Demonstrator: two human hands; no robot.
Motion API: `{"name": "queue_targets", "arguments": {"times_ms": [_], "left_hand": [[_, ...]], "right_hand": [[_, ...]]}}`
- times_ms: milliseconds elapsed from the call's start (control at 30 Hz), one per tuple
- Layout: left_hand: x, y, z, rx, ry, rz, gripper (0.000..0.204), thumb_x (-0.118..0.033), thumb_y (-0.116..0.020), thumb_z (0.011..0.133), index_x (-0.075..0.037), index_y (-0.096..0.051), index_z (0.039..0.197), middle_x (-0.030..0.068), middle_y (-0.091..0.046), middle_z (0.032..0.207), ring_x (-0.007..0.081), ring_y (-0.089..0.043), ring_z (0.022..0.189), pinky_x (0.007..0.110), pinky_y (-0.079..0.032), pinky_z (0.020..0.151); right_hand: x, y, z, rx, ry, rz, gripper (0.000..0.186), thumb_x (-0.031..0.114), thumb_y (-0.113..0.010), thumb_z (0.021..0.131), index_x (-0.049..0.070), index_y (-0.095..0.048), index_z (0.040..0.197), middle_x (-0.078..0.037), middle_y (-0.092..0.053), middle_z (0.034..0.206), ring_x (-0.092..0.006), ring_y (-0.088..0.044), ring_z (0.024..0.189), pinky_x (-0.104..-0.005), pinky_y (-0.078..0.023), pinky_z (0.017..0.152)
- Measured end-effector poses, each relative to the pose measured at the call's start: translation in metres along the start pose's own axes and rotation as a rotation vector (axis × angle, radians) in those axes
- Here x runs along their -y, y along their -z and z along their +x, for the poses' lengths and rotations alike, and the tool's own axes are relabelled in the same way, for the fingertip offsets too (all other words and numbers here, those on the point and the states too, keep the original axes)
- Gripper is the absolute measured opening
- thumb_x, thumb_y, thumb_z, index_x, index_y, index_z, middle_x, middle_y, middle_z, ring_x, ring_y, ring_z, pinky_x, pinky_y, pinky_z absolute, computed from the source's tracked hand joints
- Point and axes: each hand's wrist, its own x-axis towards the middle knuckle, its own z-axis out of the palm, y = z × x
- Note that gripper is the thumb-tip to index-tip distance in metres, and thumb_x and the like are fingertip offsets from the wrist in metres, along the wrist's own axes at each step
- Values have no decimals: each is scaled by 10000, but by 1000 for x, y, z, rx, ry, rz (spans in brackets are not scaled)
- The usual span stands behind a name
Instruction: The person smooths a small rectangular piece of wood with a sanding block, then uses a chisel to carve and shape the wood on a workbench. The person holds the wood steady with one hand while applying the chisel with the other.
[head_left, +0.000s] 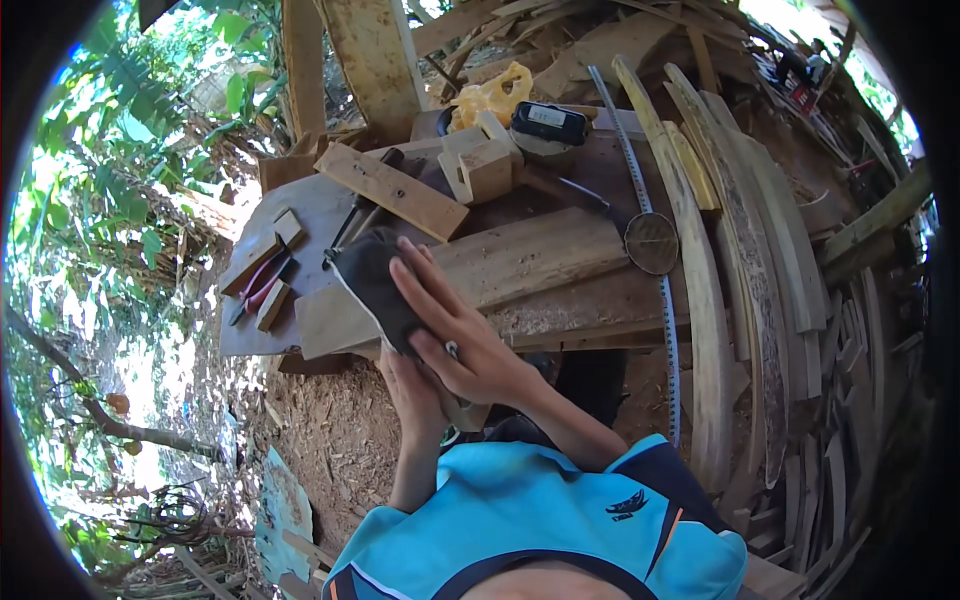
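I see my right hand laid flat, fingers stretched out and released, pressing on a dark sanding sheet that sits near the front edge of the workbench, a little toward 10 o'clock from the hand. My left hand is directly under the right one at about 7 o'clock from it, cupped beneath the sheet and the pale piece of wood it backs; most of its fingers are hidden, so I cannot tell how tightly they close. The sheet overlaps the near end of a wide plank running off toward 2 o'clock. At 12 o'clock from the sheet lies a flat board, tilted across the bench, and just beyond it at 1 o'clock stand 2 small wooden blocks touching each other. Behind them sit a yellow plastic bag and a black box-shaped tool. At 9 o'clock from the sheet, near the bench's left edge, lie red-handled pliers beside a short offcut. A long measuring tape runs down the right side of the bench, with a round mesh disc resting against it at 3 o'clock from the sheet. Curved wooden slats are stacked well to the right.
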Motion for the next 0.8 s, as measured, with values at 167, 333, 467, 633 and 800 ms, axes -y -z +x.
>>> {"name": "queue_targets", "arguments": {"times_ms": [167,333,467,633,800], "left_hand": [[-10,22,28,2,35,-166,498,-374,-318,973,-17,-379,1314,92,-513,1175,152,-519,1035,272,-438,847],[20,26,-7,102,92,-51,462,-351,-342,969,-12,-429,1271,78,-530,1152,148,-511,1046,273,-426,869],[12,22,-4,168,64,75,535,-430,-376,945,-19,-413,1285,70,-530,1158,162,-521,1046,295,-446,864],[-1,28,13,41,174,-263,627,-500,-312,935,-13,-339,1330,105,-484,1242,232,-525,1080,319,-435,903],[6,28,1,75,103,-100,613,-487,-335,930,-26,-349,1333,111,-471,1269,234,-483,1141,349,-400,952]], "right_hand": [[1,-34,-68,115,-106,-131,595,275,-424,909,58,-201,1417,-219,-84,1471,-414,-102,1349,-468,-151,1084],[-5,-12,-27,35,-38,-51,618,283,-416,917,32,-161,1421,-228,-29,1475,-399,-58,1361,-461,-129,1084],[0,-6,-24,-45,-20,-105,640,265,-468,891,33,-184,1416,-219,-68,1474,-408,-82,1354,-467,-144,1082],[6,-29,-61,107,-26,-182,653,255,-493,875,-7,-202,1396,-229,-111,1464,-421,-116,1344,-471,-163,1079],[10,-4,-12,-33,83,-209,612,200,-527,844,21,-284,1377,-268,-146,1441,-430,-140,1337,-468,-167,1080]]}}
